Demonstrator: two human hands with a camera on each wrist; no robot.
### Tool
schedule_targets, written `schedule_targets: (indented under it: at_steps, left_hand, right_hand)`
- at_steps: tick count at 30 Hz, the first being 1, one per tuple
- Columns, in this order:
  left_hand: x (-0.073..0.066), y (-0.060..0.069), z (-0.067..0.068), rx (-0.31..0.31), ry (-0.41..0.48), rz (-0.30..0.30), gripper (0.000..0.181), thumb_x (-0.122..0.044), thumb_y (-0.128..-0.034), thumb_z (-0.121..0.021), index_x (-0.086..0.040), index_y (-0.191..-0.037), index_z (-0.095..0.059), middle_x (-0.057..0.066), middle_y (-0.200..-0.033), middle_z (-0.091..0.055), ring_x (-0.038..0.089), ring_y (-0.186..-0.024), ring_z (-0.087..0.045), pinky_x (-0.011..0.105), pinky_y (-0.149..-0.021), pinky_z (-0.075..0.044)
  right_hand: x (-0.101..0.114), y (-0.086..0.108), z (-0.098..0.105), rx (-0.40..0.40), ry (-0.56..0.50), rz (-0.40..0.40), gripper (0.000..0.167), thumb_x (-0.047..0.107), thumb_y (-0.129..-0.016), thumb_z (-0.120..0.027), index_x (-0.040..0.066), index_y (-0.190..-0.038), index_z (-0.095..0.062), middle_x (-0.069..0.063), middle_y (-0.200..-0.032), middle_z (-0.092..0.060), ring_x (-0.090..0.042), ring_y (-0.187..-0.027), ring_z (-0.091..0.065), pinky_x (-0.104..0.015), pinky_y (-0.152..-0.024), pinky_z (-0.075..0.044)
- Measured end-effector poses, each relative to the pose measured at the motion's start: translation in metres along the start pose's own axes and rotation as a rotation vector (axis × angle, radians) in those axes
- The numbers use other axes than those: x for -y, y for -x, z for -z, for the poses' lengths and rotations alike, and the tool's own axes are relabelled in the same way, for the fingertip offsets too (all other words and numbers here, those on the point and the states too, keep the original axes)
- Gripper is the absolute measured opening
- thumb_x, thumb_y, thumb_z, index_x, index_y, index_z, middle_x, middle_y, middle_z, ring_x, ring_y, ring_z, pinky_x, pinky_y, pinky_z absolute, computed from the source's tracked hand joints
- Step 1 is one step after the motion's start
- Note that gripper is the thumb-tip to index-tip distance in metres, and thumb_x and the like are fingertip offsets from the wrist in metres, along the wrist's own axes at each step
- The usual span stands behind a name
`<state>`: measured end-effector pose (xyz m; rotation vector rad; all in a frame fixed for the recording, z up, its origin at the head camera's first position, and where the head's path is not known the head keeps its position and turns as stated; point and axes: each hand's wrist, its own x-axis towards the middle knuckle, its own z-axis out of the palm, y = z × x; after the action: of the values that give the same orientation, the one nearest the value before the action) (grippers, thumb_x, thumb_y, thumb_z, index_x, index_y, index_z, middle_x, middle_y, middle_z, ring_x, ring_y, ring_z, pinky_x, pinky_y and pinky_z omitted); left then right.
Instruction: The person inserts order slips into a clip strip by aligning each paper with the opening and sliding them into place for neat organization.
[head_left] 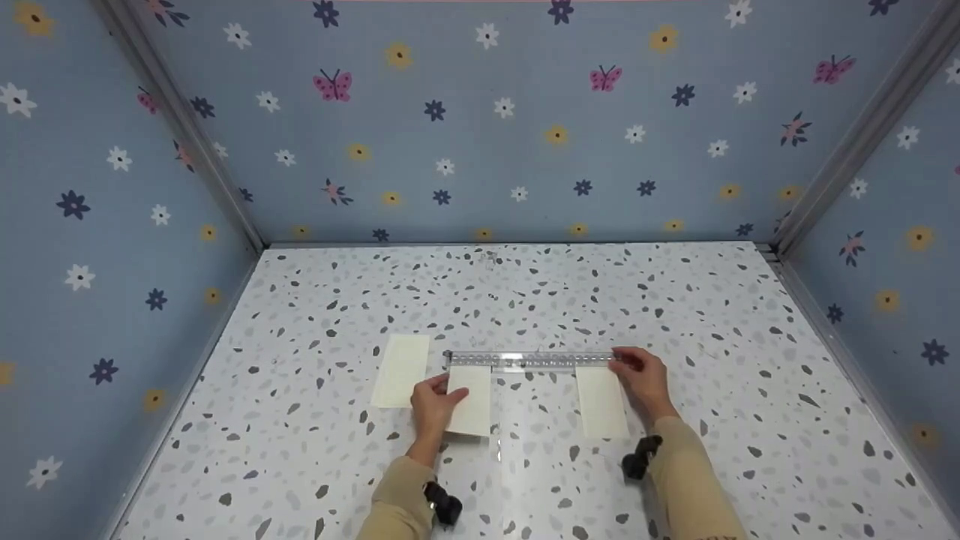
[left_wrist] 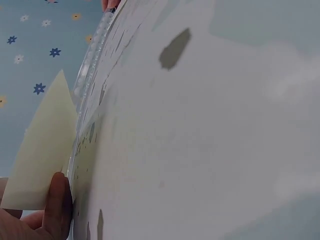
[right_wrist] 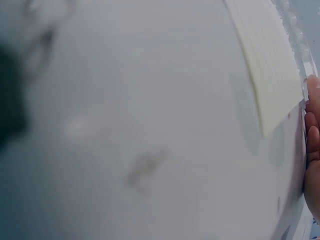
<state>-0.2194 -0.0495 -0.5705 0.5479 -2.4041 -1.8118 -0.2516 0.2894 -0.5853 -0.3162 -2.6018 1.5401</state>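
Note:
A clear plastic ruler lies crosswise on the table. My right hand grips its right end between thumb and fingers; the right wrist view catches only part of that hand at its edge. With thumb on top, my left hand pinches a cream paper slip under the ruler's left end. In the left wrist view this slip stands tilted up from the table. Another cream slip lies below the ruler's right end, beside my right hand.
Left of my left hand, more cream paper lies flat on the speckled white table. Blue flowered panels enclose the table at the back and both sides. A dark camera is strapped to each wrist.

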Motion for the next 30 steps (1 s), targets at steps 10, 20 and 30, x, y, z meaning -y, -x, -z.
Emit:
schedule_targets:
  at_steps: [10,20,30]
  left_hand:
    - [-0.0023,-0.0018,-0.0027,-0.010,-0.031,-0.010,0.041,-0.004,-0.0669,-0.075,0.007,-0.104,-0.061,0.018,-0.089,-0.064,0.022,-0.077,-0.060,0.032,-0.064,-0.048]
    - [-0.0039,-0.0043,-0.0036,-0.013,-0.017,-0.023,0.041,-0.002,-0.0660,-0.075,0.008,-0.102,-0.060,0.016,-0.086,-0.063,0.022,-0.073,-0.058,0.033,-0.064,-0.046]
    - [-0.0074,-0.0041,-0.0060,-0.012,-0.032,-0.041,0.040,0.000,-0.0653,-0.075,0.010,-0.101,-0.060,0.016,-0.082,-0.062,0.022,-0.072,-0.057,0.034,-0.065,-0.046]
  right_hand:
    - [-0.0006,-0.0008,-0.0003,0.003,0.010,-0.050,0.030,0.014,-0.080,-0.064,0.010,-0.110,-0.060,-0.007,-0.110,-0.057,-0.019,-0.094,-0.050,-0.033,-0.081,-0.039]
    - [-0.0017,-0.0010,-0.0013,-0.014,0.000,0.007,0.029,0.012,-0.079,-0.066,0.007,-0.108,-0.061,-0.009,-0.105,-0.059,-0.019,-0.089,-0.051,-0.031,-0.076,-0.041]
    - [-0.0025,-0.0008,-0.0012,-0.013,-0.015,0.005,0.030,0.013,-0.078,-0.066,0.007,-0.108,-0.061,-0.008,-0.103,-0.059,-0.018,-0.087,-0.051,-0.029,-0.076,-0.041]
